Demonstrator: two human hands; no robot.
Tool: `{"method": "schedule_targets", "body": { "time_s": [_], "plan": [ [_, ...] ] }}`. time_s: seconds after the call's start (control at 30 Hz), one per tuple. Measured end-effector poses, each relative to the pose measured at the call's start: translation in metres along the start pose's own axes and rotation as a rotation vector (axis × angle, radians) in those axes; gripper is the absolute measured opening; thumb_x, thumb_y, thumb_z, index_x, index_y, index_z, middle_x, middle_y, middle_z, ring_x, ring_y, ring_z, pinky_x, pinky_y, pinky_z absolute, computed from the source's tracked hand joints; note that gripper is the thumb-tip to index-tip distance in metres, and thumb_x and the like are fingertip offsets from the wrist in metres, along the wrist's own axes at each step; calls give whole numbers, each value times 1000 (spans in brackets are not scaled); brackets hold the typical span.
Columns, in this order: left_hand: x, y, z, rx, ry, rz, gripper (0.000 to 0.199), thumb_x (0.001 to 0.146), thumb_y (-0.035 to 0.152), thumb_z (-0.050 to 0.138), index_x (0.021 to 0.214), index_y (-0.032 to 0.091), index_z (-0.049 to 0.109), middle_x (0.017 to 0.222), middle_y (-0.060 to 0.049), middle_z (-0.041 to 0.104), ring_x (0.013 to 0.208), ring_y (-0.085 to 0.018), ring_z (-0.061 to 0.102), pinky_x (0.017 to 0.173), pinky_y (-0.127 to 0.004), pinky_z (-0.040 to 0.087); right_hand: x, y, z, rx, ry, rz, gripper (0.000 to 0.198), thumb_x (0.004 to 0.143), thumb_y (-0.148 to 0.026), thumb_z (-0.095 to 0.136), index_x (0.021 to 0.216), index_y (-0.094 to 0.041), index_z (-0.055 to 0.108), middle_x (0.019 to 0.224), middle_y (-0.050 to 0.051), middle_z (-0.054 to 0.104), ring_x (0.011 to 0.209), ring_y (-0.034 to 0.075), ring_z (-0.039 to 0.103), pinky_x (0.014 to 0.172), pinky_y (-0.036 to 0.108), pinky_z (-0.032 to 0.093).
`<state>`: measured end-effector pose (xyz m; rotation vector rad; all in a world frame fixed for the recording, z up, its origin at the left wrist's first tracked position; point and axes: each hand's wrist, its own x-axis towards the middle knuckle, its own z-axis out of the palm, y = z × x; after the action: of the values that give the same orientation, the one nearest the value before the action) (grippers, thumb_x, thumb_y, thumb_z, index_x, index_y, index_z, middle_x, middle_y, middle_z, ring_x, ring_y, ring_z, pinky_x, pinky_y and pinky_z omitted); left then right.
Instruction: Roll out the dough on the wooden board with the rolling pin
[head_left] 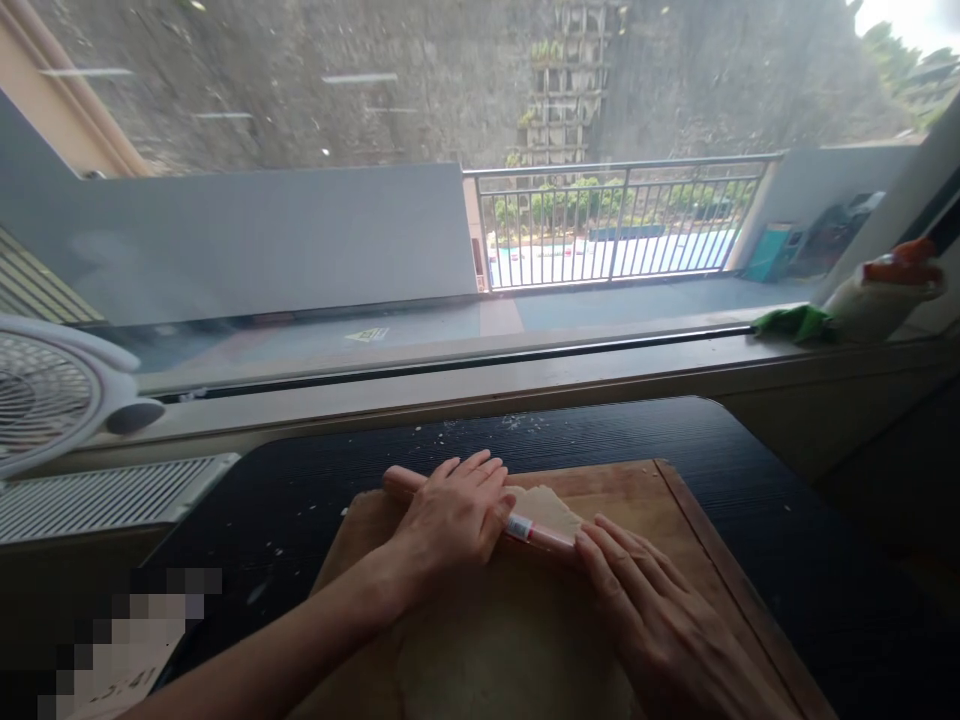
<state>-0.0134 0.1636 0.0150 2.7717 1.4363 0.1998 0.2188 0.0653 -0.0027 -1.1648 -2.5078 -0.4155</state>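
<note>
A pinkish rolling pin [405, 480] with a barcode label lies slantwise over pale dough [541, 503] on a wooden board [622, 482]. My left hand [457, 510] rests on the left part of the pin, palm down, its fingers stretched out beyond it. Flat along the pin's right part lies my right hand [645, 590], fingers extended with the tips on the pin. The pin's right end is hidden under that hand. Nearer to me, the dough spreads as a wide sheet between my forearms, dim in shadow.
The board sits on a black table [720, 440] with flour specks at its far and left sides. Beyond is a window sill [525, 375]. A white fan [52, 390] stands at left; a bottle with an orange top [885, 295] and a green cloth [795, 323] are at right.
</note>
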Motion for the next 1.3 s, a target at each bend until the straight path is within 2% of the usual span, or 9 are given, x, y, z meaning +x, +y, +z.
{"method": "schedule_targets", "body": {
  "time_s": [0.1, 0.3, 0.4, 0.53, 0.77, 0.87, 1.1, 1.2, 1.3],
  "plan": [
    [12, 1, 1, 15, -26, 8, 45, 93, 38, 22, 120, 20, 53, 130, -4, 51, 127, -23, 36, 103, -44, 27, 0, 3, 3, -15, -1, 26, 53, 79, -6, 33, 132, -4, 37, 128, 18, 49, 121, 27, 42, 93, 42, 46],
    [94, 6, 5, -14, -132, 63, 37, 92, 34, 25, 108, 22, 57, 122, -5, 57, 117, -21, 47, 95, -38, 37, 7, 21, 6, 28, -73, 208, 45, 84, -12, 37, 129, -12, 41, 117, 14, 56, 105, 25, 53, 85, 43, 49],
    [114, 10, 4, -40, -130, 12, 41, 93, 34, 20, 109, 21, 55, 115, -7, 60, 108, -21, 53, 87, -37, 42, 8, 24, 0, 13, -87, 237, 47, 84, -11, 38, 130, -14, 39, 111, 12, 58, 101, 23, 55, 83, 41, 49],
    [90, 11, 3, -31, -89, 12, 40, 93, 36, 21, 105, 23, 58, 116, -3, 60, 112, -22, 50, 91, -38, 40, 2, 14, -7, -43, -84, 172, 50, 82, -8, 35, 132, -11, 38, 108, 13, 58, 99, 24, 55, 83, 40, 49],
    [16, 13, 3, 11, 30, 6, 46, 93, 39, 20, 124, 21, 50, 133, -4, 49, 128, -22, 33, 105, -45, 23, -16, -4, -1, -120, 56, -9, 47, 81, -6, 36, 127, -8, 45, 106, 12, 60, 101, 26, 53, 84, 39, 47],
    [31, 19, 6, 4, -8, 29, 47, 94, 40, 19, 121, 22, 52, 130, -3, 52, 127, -23, 35, 104, -46, 25, -17, 0, -1, -95, 38, 24, 47, 81, -8, 36, 128, -7, 43, 107, 14, 59, 102, 26, 53, 84, 40, 47],
    [112, 35, 12, -16, -120, 55, 44, 93, 42, 18, 114, 27, 53, 123, -3, 56, 113, -24, 48, 89, -46, 41, -10, 14, -9, -94, -54, 209, 48, 82, -7, 33, 128, -11, 43, 106, 13, 59, 101, 24, 53, 84, 42, 48],
    [108, 36, 11, -30, -99, 28, 44, 93, 43, 18, 114, 26, 53, 125, -3, 55, 116, -25, 46, 92, -50, 38, -13, 12, -11, -125, -24, 175, 49, 81, -7, 32, 129, -11, 43, 106, 13, 59, 102, 25, 53, 83, 41, 49],
    [78, 32, 8, -57, -55, 24, 46, 93, 45, 17, 118, 28, 51, 128, -1, 52, 123, -24, 39, 99, -51, 29, -20, 7, -9, -132, 15, 69, 48, 82, -14, 37, 129, -10, 43, 109, 14, 59, 106, 26, 52, 83, 39, 50]
  ]
}}
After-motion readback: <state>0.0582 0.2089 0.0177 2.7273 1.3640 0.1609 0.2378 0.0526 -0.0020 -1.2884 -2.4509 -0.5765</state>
